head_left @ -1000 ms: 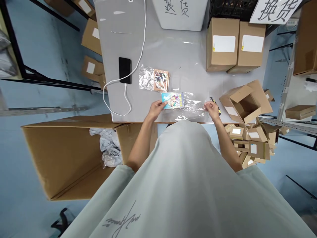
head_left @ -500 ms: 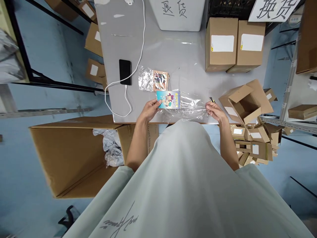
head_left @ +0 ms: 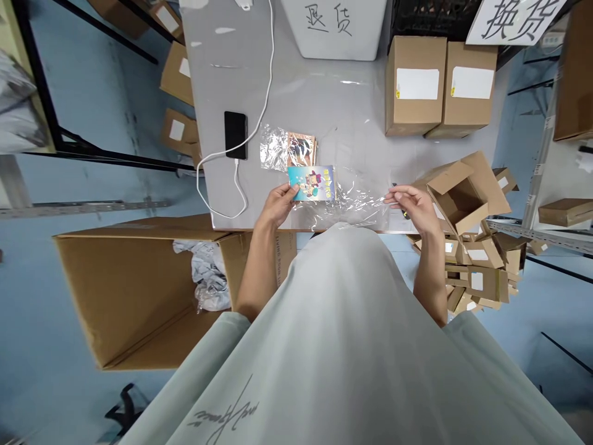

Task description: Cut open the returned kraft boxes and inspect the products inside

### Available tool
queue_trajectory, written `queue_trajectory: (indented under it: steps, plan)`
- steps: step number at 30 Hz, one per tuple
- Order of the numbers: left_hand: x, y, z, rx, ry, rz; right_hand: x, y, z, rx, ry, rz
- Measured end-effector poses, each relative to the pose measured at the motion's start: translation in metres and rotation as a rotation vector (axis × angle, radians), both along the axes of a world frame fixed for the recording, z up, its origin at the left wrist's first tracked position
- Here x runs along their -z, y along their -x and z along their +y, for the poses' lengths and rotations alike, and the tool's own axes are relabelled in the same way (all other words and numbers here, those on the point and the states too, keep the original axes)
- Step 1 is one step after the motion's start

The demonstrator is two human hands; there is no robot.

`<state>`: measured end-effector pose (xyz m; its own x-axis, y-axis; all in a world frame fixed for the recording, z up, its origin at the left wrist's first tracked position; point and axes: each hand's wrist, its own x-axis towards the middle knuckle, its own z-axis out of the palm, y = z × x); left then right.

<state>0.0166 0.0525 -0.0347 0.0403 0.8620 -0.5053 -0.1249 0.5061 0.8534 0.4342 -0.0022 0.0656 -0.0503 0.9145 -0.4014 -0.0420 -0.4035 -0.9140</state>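
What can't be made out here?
In the head view:
Yellow-and-black tool: partly hidden by the right hand.
Left edge of the printed card: partly covered by the left hand.
Whether the right hand pinches the clear plastic: too small.
White bin, black crate: cut off by top edge.

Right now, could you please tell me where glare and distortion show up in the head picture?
In the head view, bright glints streak the clear plastic bag; in the same head view, pale reflections dot the grey tabletop; also in the head view, the shirt looks stretched toward the lower edge, and the colourful booklet looks fairly sharp.
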Motion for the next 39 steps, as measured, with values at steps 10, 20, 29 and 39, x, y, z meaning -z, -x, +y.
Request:
queue_trajectory:
  steps: [10,20,29,39]
  plan:
    - [-0.015,-0.019,-0.004,0.137,-0.004,0.005,0.022,0.041,0.027,-0.351,0.134,0.176]
    - [-0.022,-0.024,-0.015,0.131,-0.012,0.007,0.05,0.064,0.03,-0.278,0.236,0.11]
    - [-0.017,-0.031,-0.025,0.144,0.001,0.0,0.056,0.083,0.027,-0.336,0.248,0.054]
    - [0.004,-0.023,-0.027,-0.08,-0.009,0.061,0.059,0.077,0.018,-0.301,0.185,-0.033]
